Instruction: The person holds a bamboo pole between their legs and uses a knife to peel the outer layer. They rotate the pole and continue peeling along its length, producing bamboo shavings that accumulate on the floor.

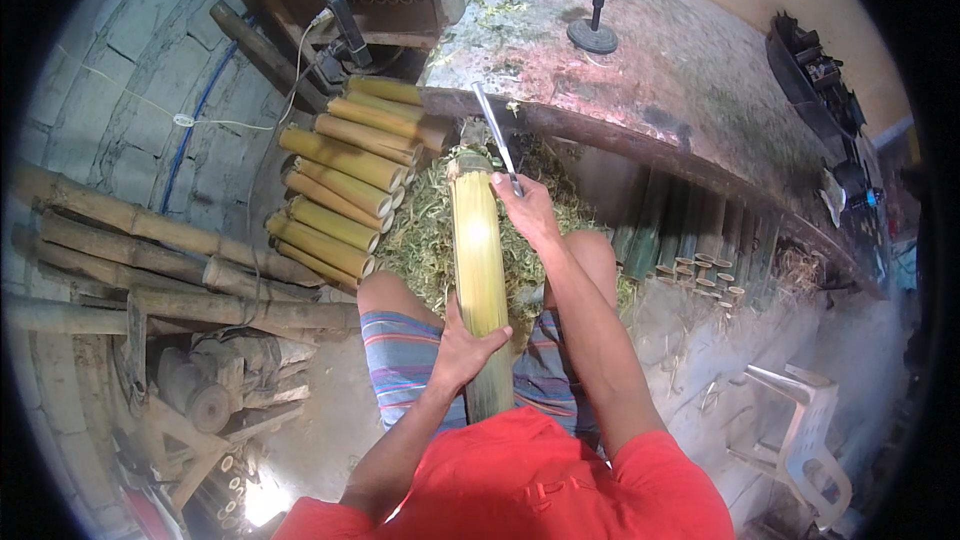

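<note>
A thick bamboo tube [478, 250] stands between my knees and slants back against my body. Its upper length is pale yellow, and its lower end is green. My left hand [470, 348] is wrapped around the lower part of the tube. Near the tube's top, my right hand [530, 208] is closed on a long, narrow knife [492, 125], whose metal blade points up and away from me. The thumb of that hand lies beside the tube's upper edge. Curly green shavings [425, 225] are heaped around the far end of the tube.
Peeled bamboo tubes [340, 160] are stacked at the left, with long poles [150, 230] by the block wall. A concrete counter [640, 70] carries a small black stand [593, 35]. Green tubes [690, 230] lie beneath it. A white plastic chair [800, 430] is at the right.
</note>
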`<action>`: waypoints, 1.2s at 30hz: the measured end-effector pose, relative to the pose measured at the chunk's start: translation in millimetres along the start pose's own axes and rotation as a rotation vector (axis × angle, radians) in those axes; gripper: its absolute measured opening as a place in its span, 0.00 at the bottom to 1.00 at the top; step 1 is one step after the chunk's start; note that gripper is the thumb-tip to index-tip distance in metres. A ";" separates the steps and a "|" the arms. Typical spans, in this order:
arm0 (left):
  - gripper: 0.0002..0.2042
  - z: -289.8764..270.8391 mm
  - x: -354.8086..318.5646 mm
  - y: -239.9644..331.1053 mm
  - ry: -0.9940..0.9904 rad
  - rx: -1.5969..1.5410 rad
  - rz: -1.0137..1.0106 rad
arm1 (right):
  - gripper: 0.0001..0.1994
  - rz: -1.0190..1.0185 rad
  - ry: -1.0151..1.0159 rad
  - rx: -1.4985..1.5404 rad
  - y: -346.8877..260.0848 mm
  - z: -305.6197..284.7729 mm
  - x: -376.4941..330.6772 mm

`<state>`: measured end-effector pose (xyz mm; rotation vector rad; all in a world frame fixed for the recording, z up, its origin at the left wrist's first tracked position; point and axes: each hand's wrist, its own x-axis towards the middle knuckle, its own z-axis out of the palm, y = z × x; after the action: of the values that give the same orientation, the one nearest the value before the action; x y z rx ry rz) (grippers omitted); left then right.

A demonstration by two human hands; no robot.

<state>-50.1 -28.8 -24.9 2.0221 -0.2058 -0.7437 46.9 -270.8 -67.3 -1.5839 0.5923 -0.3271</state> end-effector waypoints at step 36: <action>0.41 -4.2 -27.4 -27.4 -0.109 -0.053 0.000 | 0.15 -0.594 -0.108 -0.513 -34.3 -44.1 -157.3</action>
<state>-73.7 0.8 -34.4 1.9333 -0.2471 -0.8519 -100.3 -220.3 -6.9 -2.2512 0.1027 -0.5559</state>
